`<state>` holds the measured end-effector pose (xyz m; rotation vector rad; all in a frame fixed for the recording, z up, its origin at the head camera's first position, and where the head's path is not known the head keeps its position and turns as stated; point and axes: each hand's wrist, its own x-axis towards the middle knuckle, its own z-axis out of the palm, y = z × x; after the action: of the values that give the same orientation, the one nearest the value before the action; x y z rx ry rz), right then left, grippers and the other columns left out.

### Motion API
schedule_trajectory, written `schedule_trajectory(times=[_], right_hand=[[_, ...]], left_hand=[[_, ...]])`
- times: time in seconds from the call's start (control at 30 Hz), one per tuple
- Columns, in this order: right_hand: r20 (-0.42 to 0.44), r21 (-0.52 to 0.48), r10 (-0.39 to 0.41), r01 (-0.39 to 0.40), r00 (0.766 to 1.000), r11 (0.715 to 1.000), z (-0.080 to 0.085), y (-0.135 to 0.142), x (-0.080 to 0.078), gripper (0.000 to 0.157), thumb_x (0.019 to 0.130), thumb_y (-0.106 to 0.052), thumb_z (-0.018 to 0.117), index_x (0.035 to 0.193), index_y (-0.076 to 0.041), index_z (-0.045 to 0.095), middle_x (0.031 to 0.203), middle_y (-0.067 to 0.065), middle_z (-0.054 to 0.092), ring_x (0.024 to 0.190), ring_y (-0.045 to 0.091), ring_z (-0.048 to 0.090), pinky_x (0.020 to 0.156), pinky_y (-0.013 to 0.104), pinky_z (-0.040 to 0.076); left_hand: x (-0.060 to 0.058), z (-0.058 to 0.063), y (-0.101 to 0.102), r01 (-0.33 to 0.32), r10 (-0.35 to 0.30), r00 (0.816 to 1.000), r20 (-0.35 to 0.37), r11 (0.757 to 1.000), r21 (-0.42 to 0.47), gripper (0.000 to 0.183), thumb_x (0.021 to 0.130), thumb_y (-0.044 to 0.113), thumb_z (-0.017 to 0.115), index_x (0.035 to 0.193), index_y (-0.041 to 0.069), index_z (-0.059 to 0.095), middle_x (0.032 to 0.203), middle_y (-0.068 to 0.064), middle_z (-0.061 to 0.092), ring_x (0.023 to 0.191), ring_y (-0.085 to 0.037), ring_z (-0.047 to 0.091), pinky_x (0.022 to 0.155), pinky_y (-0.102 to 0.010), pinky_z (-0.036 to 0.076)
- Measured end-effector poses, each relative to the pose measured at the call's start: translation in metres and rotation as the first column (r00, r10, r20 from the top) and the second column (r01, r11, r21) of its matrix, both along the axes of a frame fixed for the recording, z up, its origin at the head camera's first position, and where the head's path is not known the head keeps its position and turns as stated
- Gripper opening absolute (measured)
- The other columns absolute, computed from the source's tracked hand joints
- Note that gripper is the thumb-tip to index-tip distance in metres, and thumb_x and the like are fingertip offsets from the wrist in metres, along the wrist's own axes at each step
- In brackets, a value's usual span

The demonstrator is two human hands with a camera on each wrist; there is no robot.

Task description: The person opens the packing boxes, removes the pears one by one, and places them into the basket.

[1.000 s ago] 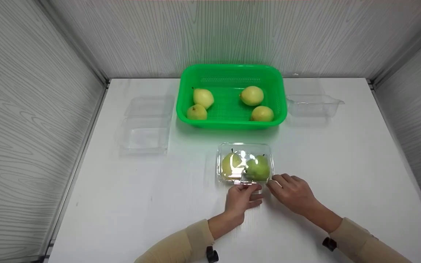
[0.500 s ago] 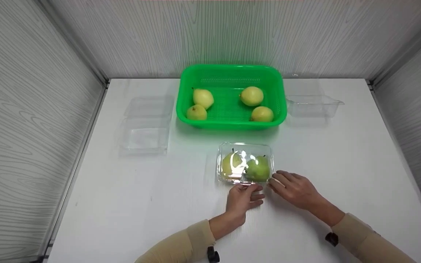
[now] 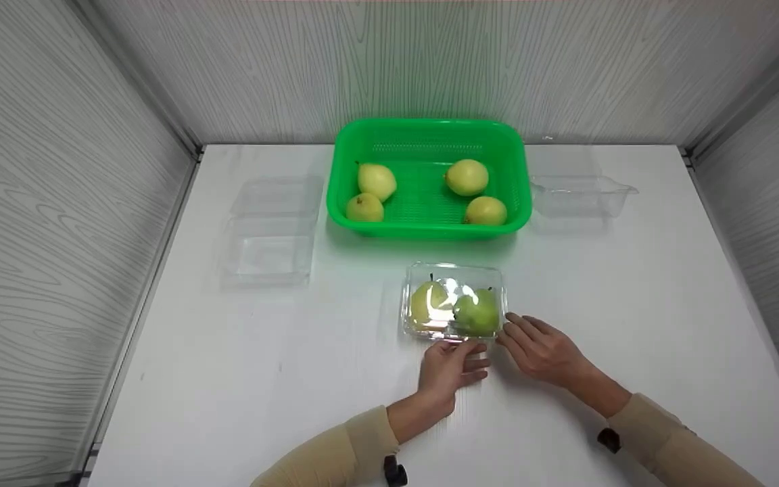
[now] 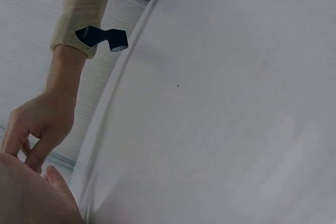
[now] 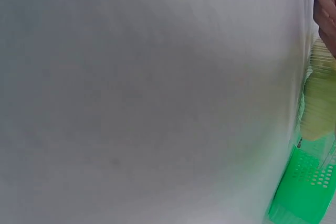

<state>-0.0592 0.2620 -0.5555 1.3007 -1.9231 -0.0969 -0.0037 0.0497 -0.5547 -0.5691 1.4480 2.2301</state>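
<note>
In the head view, a closed clear plastic clamshell container [image 3: 454,270] stands mid-table with two yellow-green pears inside, a left pear [image 3: 429,304] and a right pear [image 3: 477,313]. My left hand [image 3: 447,372] pinches the front rim between thumb and forefinger; its other fingers stick out to the right. At the front right corner, my right hand [image 3: 541,348] grips the container's edge with bent fingers. The right wrist view catches only part of the right hand [image 5: 326,9] beside a pear [image 5: 320,100] behind clear plastic. Fingertip contact is partly hidden.
Behind the container stands a green basket [image 3: 430,232] holding several pears. One open clear container [image 3: 268,253] lies to the left, and another clear container [image 3: 582,196] sits right of the basket. Wood-grain panels [image 3: 227,67] border the table [image 3: 214,379].
My right hand's fingers have shifted slightly up along the container's right edge. The left hand and the container have barely moved.
</note>
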Motion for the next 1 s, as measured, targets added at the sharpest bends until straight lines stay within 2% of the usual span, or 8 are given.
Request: schedule_trajectory(times=[0.3, 0.6, 0.83, 1.0], right_hand=[[0.011, -0.053, 0.073, -0.072, 0.997, 0.996, -0.004, -0.002, -0.005, 0.03, 0.11, -0.009, 0.05, 0.095, 0.0, 0.075, 0.09, 0.012, 0.074, 0.087, 0.026, 0.079, 0.073, 0.034, 0.067], [-0.035, -0.039, 0.126, -0.127, 0.991, 0.991, -0.005, -0.003, -0.012, 0.035, 0.111, -0.007, 0.046, 0.096, 0.0, 0.076, 0.09, 0.013, 0.075, 0.082, 0.025, 0.079, 0.067, 0.029, 0.065], [-0.031, -0.037, 0.125, -0.126, 0.992, 0.991, -0.004, -0.004, -0.012, 0.036, 0.111, -0.004, 0.043, 0.095, 0.001, 0.075, 0.089, 0.013, 0.074, 0.081, 0.025, 0.078, 0.063, 0.027, 0.064], [0.006, -0.092, 0.097, -0.096, 0.995, 0.991, 0.006, -0.007, -0.014, 0.032, 0.111, -0.005, 0.044, 0.098, 0.003, 0.073, 0.093, 0.015, 0.073, 0.079, 0.023, 0.075, 0.06, 0.025, 0.062]], left_hand=[[0.0, 0.0, -0.001, 0.006, -0.006, 1.0, 0.0, 1.0, -0.01, 0.027, 0.1, 0.021, 0.067, 0.119, 0.001, 0.066, 0.112, -0.018, 0.079, 0.089, -0.02, 0.081, 0.078, -0.034, 0.068], [0.0, 0.002, 0.0, -0.022, 0.022, 1.0, 0.0, 1.0, -0.01, 0.027, 0.101, 0.02, 0.067, 0.12, 0.0, 0.066, 0.111, -0.018, 0.079, 0.092, -0.024, 0.082, 0.079, -0.035, 0.068], [0.0, 0.001, 0.0, -0.032, 0.032, 0.999, 0.007, 0.999, -0.005, 0.025, 0.101, 0.02, 0.066, 0.116, 0.0, 0.065, 0.109, -0.017, 0.08, 0.089, -0.021, 0.081, 0.078, -0.035, 0.068], [0.001, 0.002, 0.0, -0.024, 0.024, 1.0, 0.01, 1.0, -0.016, 0.022, 0.101, 0.018, 0.064, 0.114, 0.001, 0.067, 0.11, -0.017, 0.08, 0.086, -0.017, 0.081, 0.077, -0.034, 0.068]])
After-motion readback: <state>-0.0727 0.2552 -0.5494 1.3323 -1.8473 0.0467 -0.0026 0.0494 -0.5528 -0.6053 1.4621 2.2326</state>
